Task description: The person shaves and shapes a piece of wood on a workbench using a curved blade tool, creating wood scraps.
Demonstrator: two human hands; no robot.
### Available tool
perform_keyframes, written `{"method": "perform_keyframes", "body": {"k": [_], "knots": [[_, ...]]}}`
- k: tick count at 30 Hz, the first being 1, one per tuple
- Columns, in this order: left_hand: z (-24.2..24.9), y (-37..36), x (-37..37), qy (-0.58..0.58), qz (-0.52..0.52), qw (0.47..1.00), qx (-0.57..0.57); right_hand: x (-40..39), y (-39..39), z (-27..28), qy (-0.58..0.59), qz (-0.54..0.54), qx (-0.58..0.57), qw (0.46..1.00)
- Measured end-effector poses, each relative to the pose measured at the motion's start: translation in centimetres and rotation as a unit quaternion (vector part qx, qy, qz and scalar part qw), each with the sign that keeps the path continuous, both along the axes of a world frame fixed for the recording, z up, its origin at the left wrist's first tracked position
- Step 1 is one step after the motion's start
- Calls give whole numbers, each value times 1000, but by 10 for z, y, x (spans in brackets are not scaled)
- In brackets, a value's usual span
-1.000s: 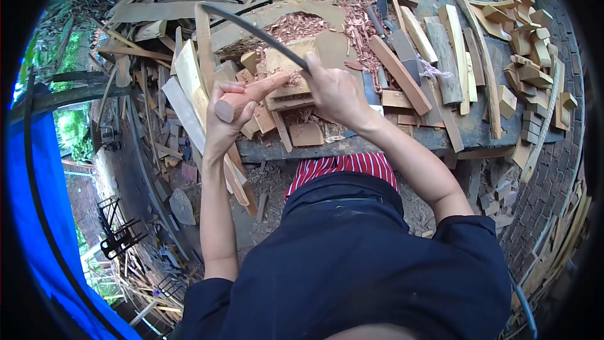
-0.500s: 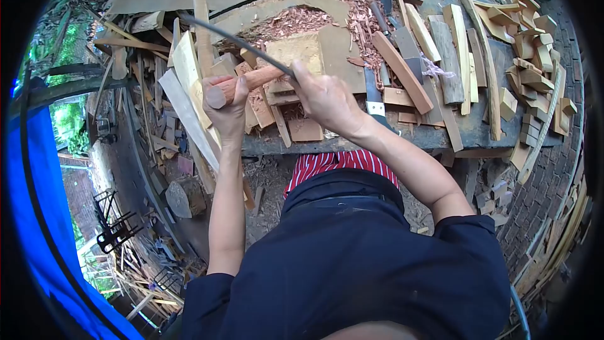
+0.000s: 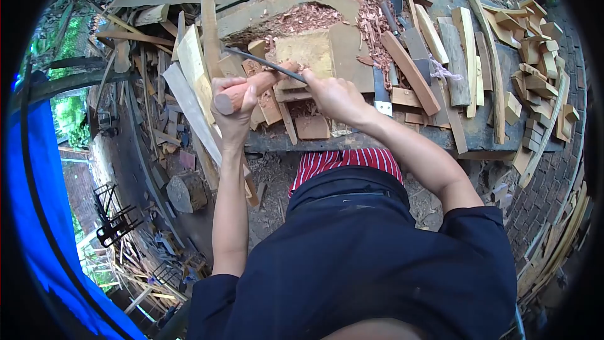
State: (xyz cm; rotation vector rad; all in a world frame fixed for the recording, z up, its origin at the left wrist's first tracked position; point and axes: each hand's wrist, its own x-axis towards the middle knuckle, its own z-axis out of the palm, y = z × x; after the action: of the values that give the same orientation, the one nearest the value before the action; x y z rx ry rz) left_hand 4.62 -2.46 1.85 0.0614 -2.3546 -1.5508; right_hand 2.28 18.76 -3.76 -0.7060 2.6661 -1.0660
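My left hand (image 3: 236, 107) is wrapped round a rounded reddish wooden piece (image 3: 255, 87), whose cut end faces toward me and to the left. My right hand (image 3: 333, 96) is closed on the near end of a long dark file-like tool (image 3: 263, 62). The tool slants up to the left and lies across the far end of the reddish piece. Beneath and beyond that end is a pale wooden block (image 3: 308, 52). The tool's handle is hidden inside my right fist.
The dark workbench (image 3: 277, 143) bears red wood shavings (image 3: 302, 20), a blade with a white end (image 3: 382, 91) and a reddish bar (image 3: 410, 72). Cut blocks (image 3: 535, 88) are heaped at the right. Long boards (image 3: 195, 104) lean at the bench's left end.
The tool has drawn back toward me and to the right, with less of it reaching out to the left. The reddish piece has shifted slightly to the right and down. Both hands keep their hold.
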Motion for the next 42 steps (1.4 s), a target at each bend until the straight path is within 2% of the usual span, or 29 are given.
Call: {"method": "perform_keyframes", "body": {"k": [2, 4, 5, 7, 10, 12, 14, 15, 17, 20, 22, 24, 25, 26, 27, 32, 34, 36, 38, 39, 42], "knots": [[0, -11, 0, -11, -17, 999, -36, -4, 2, -10, 12, 11, 12, 1000], [0, -13, -4, -62, -3, 998, 23, -11, 3, 4, 64, 28, -2, 998], [1, -12, -8, -60, -9, 998, 24, -10, 6, 18, 59, 33, -2, 998], [4, -7, -8, -26, -54, 997, -45, -3, 5, 48, 61, 36, -21, 997], [11, -1, -8, -74, -36, 996, -45, 6, 7, 48, 4, 2, -43, 999], [5, -10, -8, -33, -52, 994, -86, 2, 13, -16, -36, -7, 52, 998], [5, -12, -5, -43, -59, 997, -22, -9, 27, -54, 8, -27, 57, 998], [11, -10, -5, -43, -80, 993, -70, -13, 25, -47, 9, -29, 54, 998], [15, -3, -7, -51, -75, 994, -62, -6, 22, -13, 46, 13, 19, 999], [11, -2, -13, -40, -72, 994, -68, 2, 9, 34, 13, -11, -29, 999], [15, -2, -15, -63, -70, 993, -67, 4, 5, 18, -3, -14, -18, 1000], [15, -4, -16, -43, -82, 992, -80, -1, 11, -24, -30, -19, 50, 998], [13, -3, -12, -41, -50, 997, -49, -8, 15, -41, -83, -40, 105, 990], [10, -3, -8, -43, -21, 999, -18, -12, 21, -61, -34, -22, 69, 997], [6, -2, -7, -21, 10, 1000, -8, -12, 21, -58, -24, -18, 66, 997], [-3, 7, -11, -1, 90, 995, -39, -3, 8, 15, -53, -27, 29, 998], [-11, 14, -15, 53, 141, 988, -12, 3, 5, 38, -37, -29, -57, 997], [-14, 15, -16, 81, 154, 984, -46, 11, 0, 7, -15, -15, -52, 998], [-20, 14, -16, 81, 200, 976, 19, 7, 5, -30, -46, -20, 2, 999], [-20, 13, -19, 81, 206, 975, 32, 3, 6, -24, -44, 0, 33, 998], [-22, 11, -18, 54, 221, 970, 82, -5, 6, -3, -39, 4, 14, 999]]}}
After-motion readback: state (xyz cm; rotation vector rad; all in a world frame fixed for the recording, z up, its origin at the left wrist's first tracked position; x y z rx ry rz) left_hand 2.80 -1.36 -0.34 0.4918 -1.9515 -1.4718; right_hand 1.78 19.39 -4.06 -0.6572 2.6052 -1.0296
